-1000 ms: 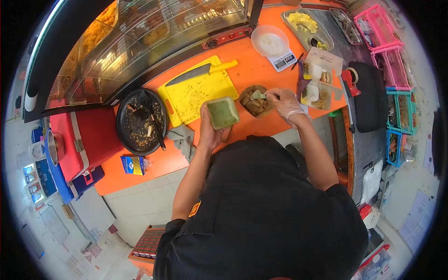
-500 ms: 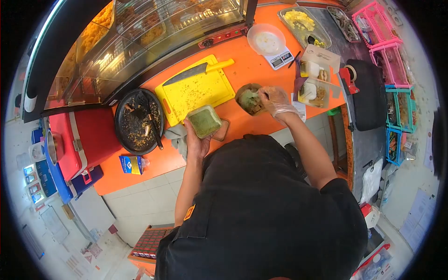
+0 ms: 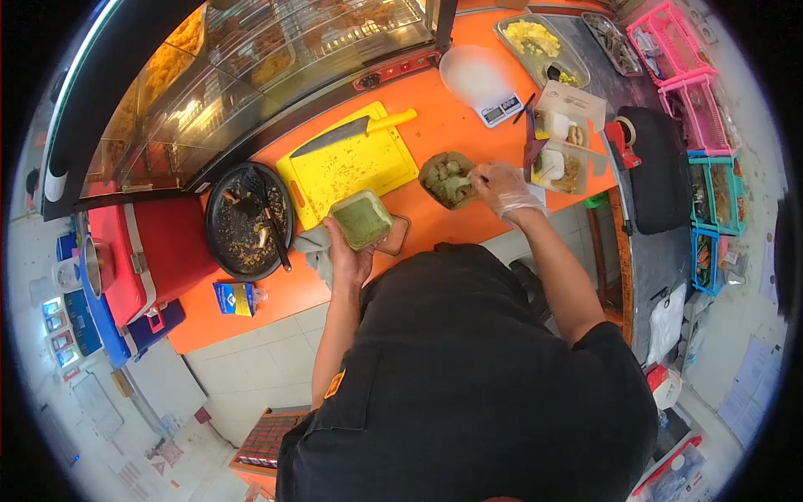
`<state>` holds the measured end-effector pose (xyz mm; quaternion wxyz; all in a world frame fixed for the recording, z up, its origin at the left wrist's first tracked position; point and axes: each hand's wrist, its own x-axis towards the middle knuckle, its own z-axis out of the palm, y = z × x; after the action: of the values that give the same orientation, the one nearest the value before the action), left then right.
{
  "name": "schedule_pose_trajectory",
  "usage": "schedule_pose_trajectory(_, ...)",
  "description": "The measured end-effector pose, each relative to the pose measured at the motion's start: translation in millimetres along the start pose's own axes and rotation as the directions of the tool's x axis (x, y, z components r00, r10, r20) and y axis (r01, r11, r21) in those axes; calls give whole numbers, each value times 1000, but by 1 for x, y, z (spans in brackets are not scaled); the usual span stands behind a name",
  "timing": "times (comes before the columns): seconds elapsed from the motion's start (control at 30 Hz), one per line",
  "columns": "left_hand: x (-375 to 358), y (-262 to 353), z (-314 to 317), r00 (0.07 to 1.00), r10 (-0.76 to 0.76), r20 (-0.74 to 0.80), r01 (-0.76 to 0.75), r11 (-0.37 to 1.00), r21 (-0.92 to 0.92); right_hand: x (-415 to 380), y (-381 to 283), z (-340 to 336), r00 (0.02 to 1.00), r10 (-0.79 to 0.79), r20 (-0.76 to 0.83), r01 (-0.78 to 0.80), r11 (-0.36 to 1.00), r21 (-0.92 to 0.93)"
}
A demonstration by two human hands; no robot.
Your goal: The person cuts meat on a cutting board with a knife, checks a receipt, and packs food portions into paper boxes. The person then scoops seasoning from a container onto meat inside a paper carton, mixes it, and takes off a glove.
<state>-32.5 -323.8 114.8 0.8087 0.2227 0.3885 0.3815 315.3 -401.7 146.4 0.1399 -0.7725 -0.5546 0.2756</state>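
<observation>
My left hand (image 3: 351, 261) is closed around a square tub (image 3: 360, 220) of green sauce, tilted so its open top faces up. A clear plastic glove covers my right hand (image 3: 500, 188), which pinches a small spoon (image 3: 469, 180), mostly hidden by the fingers. Its tip is at the right rim of a brown paper bowl (image 3: 443, 192). Food pieces with green sauce on them lie in that bowl. Just below the tub, a phone-like flat object (image 3: 395, 237) lies on the orange counter (image 3: 335, 276), partly hidden.
A large knife (image 3: 335, 136) lies on the yellow cutting board (image 3: 368, 167). Left of it is a black pan (image 3: 219, 222) with crumbs and tongs. Beyond the bowl stand a digital scale (image 3: 500, 111) carrying a white bowl (image 3: 468, 74), and a divided food box (image 3: 569, 163). A heated glass display (image 3: 251, 84) borders the back.
The pale green sauce clump over the paper bowl has spread onto the food. My right hand has shifted slightly right and down; the tub stays in my left hand.
</observation>
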Motion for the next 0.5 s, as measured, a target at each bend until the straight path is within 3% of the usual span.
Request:
schedule_pose_trajectory(0.17, 2, 3, -4, 1000, 0, 24, 0, 1000, 6, 1, 6, -2, 1000, 22, -13, -22, 998, -62)
schedule_pose_trajectory(0.23, -2, 1, -6, 1000, -10, 13, 10, 1000, 0, 1, 13, 3, 987, -56, -154, 36, 991, -131)
schedule_pose_trajectory(0.33, 0, 2, -4, 999, -25, -22, 25, 1000, -11, -2, 12, -5, 974, -99, -203, 62, 982, -180)
schedule_pose_trajectory(0.43, -2, 2, -4, 1000, -4, -5, 4, 1000, -1, -2, 10, -8, 994, -56, -89, 31, 965, -260)
schedule_pose_trajectory(0.5, -2, 2, -4, 1000, -7, -25, 6, 1000, -16, 0, 7, -8, 985, -95, -145, 53, 961, -270)
